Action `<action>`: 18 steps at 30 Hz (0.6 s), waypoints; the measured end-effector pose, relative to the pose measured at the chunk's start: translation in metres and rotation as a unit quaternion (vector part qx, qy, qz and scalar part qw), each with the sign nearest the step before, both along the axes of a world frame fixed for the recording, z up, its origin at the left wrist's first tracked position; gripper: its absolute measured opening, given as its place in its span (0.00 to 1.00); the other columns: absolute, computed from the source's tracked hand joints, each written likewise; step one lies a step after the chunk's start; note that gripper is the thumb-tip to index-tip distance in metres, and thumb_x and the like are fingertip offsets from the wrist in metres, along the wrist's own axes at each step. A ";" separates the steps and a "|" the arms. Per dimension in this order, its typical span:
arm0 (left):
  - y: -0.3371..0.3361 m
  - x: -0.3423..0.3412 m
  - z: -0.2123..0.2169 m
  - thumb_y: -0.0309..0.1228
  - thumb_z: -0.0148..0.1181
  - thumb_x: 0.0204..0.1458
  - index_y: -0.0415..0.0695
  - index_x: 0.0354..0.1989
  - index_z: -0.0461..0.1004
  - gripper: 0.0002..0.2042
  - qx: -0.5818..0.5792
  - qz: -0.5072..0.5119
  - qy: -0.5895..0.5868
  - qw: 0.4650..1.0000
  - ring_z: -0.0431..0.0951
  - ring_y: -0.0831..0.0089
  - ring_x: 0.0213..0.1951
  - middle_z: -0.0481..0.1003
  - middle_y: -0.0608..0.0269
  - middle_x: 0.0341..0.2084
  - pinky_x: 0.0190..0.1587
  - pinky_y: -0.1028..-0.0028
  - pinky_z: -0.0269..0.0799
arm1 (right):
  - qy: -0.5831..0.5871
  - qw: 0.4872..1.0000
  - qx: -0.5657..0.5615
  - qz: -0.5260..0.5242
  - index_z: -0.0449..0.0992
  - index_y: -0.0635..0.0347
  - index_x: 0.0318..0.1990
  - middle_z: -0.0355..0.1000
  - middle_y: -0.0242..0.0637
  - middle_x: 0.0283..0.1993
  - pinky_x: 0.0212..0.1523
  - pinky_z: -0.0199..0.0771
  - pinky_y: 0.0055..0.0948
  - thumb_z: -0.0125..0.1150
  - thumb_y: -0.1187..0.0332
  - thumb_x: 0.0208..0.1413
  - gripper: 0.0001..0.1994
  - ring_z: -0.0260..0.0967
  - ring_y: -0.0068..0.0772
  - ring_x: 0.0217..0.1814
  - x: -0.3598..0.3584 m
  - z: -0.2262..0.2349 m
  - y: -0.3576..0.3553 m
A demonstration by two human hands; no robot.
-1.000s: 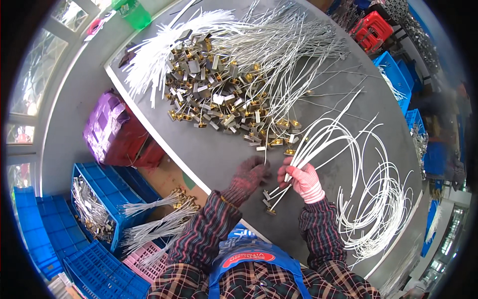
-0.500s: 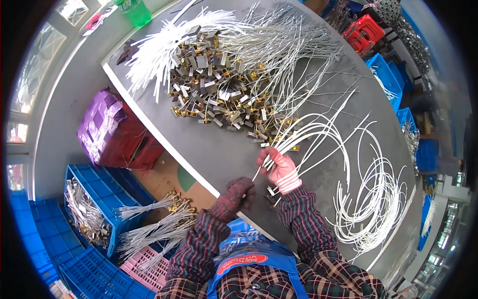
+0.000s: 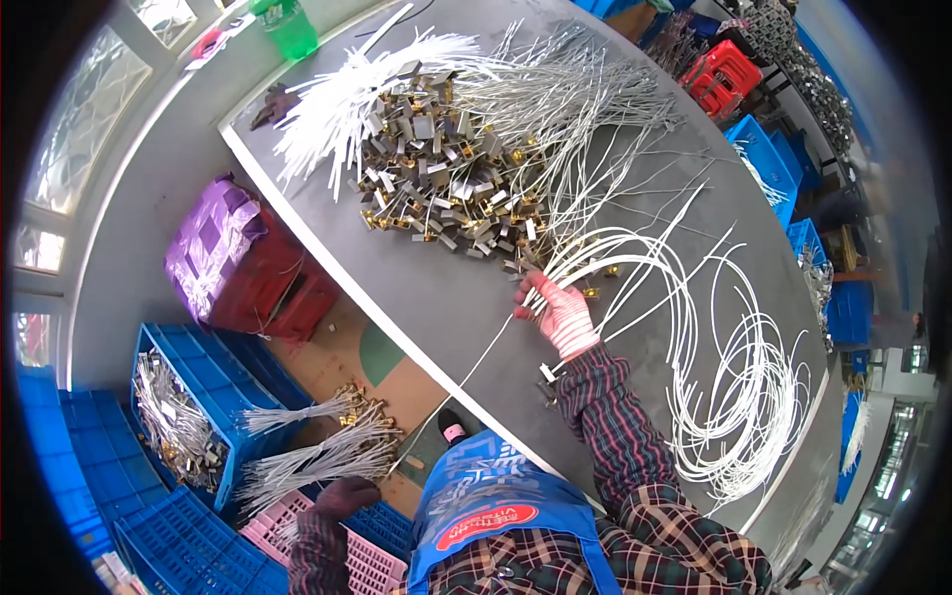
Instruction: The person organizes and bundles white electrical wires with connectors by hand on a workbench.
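Observation:
My right hand [image 3: 555, 312], in a pink and white striped glove, is closed round a bundle of white wires [image 3: 635, 248] above the grey table. The wires arch away from it into a loose coil [image 3: 749, 436] on the right. From this hand a thin wire [image 3: 486, 349] runs tautly down-left over the table edge toward my left hand [image 3: 347, 496]. That hand, in a dark glove, is closed low beside the pink crate; its fingertips are partly hidden. Beyond my right hand lies a heap of small metal blocks with brass-coloured parts [image 3: 446, 178] and wire leads.
A pink crate [image 3: 372, 567] and blue crates [image 3: 198, 545] stand at lower left, with bundled wired parts [image 3: 327, 451] beside them. A purple-wrapped red stack [image 3: 233, 258] is left of the white table edge [image 3: 327, 268]. A green bottle [image 3: 286, 30] stands at far left.
My left hand has moved down and left, off the table edge to beside the pink crate. A long thin wire now stretches between the hands. My right hand stays nearly in place.

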State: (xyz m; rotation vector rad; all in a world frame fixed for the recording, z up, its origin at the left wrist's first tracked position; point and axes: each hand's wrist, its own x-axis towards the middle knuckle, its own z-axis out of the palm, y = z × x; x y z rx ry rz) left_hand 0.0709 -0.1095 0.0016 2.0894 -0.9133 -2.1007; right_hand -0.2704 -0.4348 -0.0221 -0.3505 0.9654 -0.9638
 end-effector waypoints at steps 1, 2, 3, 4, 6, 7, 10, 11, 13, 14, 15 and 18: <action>-0.011 -0.012 0.016 0.40 0.59 0.48 0.33 0.37 0.76 0.18 -0.019 -0.105 -0.062 0.992 0.74 0.68 0.36 0.76 0.56 0.31 0.43 0.69 0.68 | 0.000 1.000 0.002 0.000 0.72 0.64 0.41 0.72 0.39 0.33 0.28 0.78 0.40 0.63 0.68 0.51 0.12 0.73 0.41 0.34 0.005 0.002 0.007; -0.006 -0.022 0.009 0.39 0.59 0.49 0.34 0.37 0.75 0.18 -0.103 -0.056 -0.028 0.993 0.75 0.69 0.34 0.76 0.57 0.29 0.41 0.70 0.69 | -0.010 1.000 -0.005 0.014 0.72 0.63 0.41 0.72 0.39 0.33 0.28 0.78 0.40 0.63 0.68 0.51 0.12 0.73 0.40 0.34 0.011 0.005 0.015; -0.001 -0.031 0.005 0.39 0.59 0.49 0.34 0.37 0.75 0.18 -0.100 -0.051 -0.028 0.993 0.75 0.69 0.34 0.76 0.57 0.29 0.41 0.70 0.69 | -0.019 0.999 -0.011 0.028 0.72 0.63 0.41 0.72 0.38 0.33 0.28 0.78 0.39 0.63 0.68 0.51 0.12 0.73 0.40 0.34 0.015 0.009 0.023; -0.013 -0.049 0.007 0.38 0.58 0.51 0.37 0.34 0.75 0.14 -0.101 0.085 0.034 0.991 0.74 0.71 0.29 0.75 0.59 0.26 0.36 0.72 0.69 | 0.003 0.998 -0.032 0.051 0.73 0.60 0.41 0.73 0.38 0.36 0.30 0.77 0.38 0.62 0.64 0.52 0.13 0.73 0.38 0.37 0.016 0.015 0.030; -0.021 -0.063 0.005 0.36 0.57 0.52 0.39 0.31 0.75 0.11 -0.099 0.214 0.100 0.967 0.73 0.72 0.25 0.74 0.60 0.22 0.31 0.73 0.69 | 0.002 0.998 -0.045 0.036 0.73 0.60 0.41 0.72 0.37 0.36 0.29 0.76 0.37 0.62 0.64 0.52 0.13 0.73 0.38 0.37 0.012 0.017 0.035; -0.019 -0.068 0.001 0.36 0.57 0.51 0.39 0.33 0.74 0.11 -0.088 0.273 0.128 0.949 0.70 0.75 0.21 0.73 0.62 0.20 0.25 0.76 0.65 | -0.002 0.998 -0.059 0.025 0.73 0.60 0.41 0.72 0.37 0.36 0.29 0.76 0.37 0.62 0.63 0.52 0.13 0.73 0.37 0.37 0.013 0.024 0.036; -0.012 -0.069 -0.001 0.35 0.58 0.51 0.39 0.35 0.74 0.11 -0.061 0.320 0.126 0.937 0.65 0.80 0.16 0.70 0.65 0.18 0.18 0.79 0.59 | 0.080 0.989 -0.126 -0.016 0.73 0.60 0.41 0.71 0.36 0.35 0.29 0.73 0.36 0.59 0.60 0.54 0.14 0.71 0.33 0.36 0.005 0.049 0.024; -0.008 -0.067 -0.002 0.35 0.58 0.51 0.39 0.34 0.74 0.11 -0.044 0.309 0.092 0.945 0.63 0.81 0.15 0.69 0.67 0.17 0.16 0.80 0.56 | 0.100 0.983 -0.148 -0.035 0.72 0.61 0.41 0.71 0.36 0.34 0.29 0.73 0.36 0.58 0.59 0.55 0.14 0.70 0.33 0.36 0.002 0.053 0.019; 0.005 -0.058 -0.010 0.36 0.58 0.50 0.40 0.33 0.74 0.11 -0.055 0.311 0.116 0.942 0.63 0.82 0.15 0.69 0.67 0.16 0.16 0.80 0.56 | 0.123 0.978 -0.151 -0.070 0.72 0.61 0.41 0.71 0.35 0.34 0.29 0.73 0.34 0.58 0.58 0.55 0.15 0.70 0.32 0.37 -0.005 0.064 0.011; 0.007 -0.054 -0.009 0.36 0.59 0.50 0.41 0.33 0.75 0.11 -0.038 0.314 0.107 0.943 0.63 0.81 0.14 0.69 0.67 0.16 0.16 0.80 0.56 | 0.122 0.977 -0.152 -0.084 0.72 0.61 0.41 0.72 0.35 0.34 0.28 0.73 0.33 0.59 0.58 0.54 0.15 0.71 0.32 0.36 -0.007 0.065 0.009; 0.008 -0.052 -0.009 0.37 0.59 0.50 0.41 0.33 0.75 0.11 -0.020 0.317 0.098 0.943 0.63 0.81 0.14 0.69 0.68 0.15 0.16 0.80 0.56 | 0.120 0.976 -0.153 -0.098 0.72 0.60 0.41 0.72 0.35 0.33 0.27 0.73 0.33 0.60 0.59 0.54 0.15 0.71 0.32 0.36 -0.008 0.066 0.007; 0.010 -0.051 -0.005 0.36 0.60 0.49 0.41 0.32 0.75 0.10 -0.021 0.316 0.090 0.944 0.64 0.80 0.14 0.69 0.67 0.15 0.16 0.80 0.57 | 0.113 0.972 -0.163 -0.128 0.72 0.60 0.41 0.73 0.36 0.33 0.24 0.75 0.30 0.61 0.61 0.53 0.13 0.73 0.33 0.34 -0.010 0.072 0.005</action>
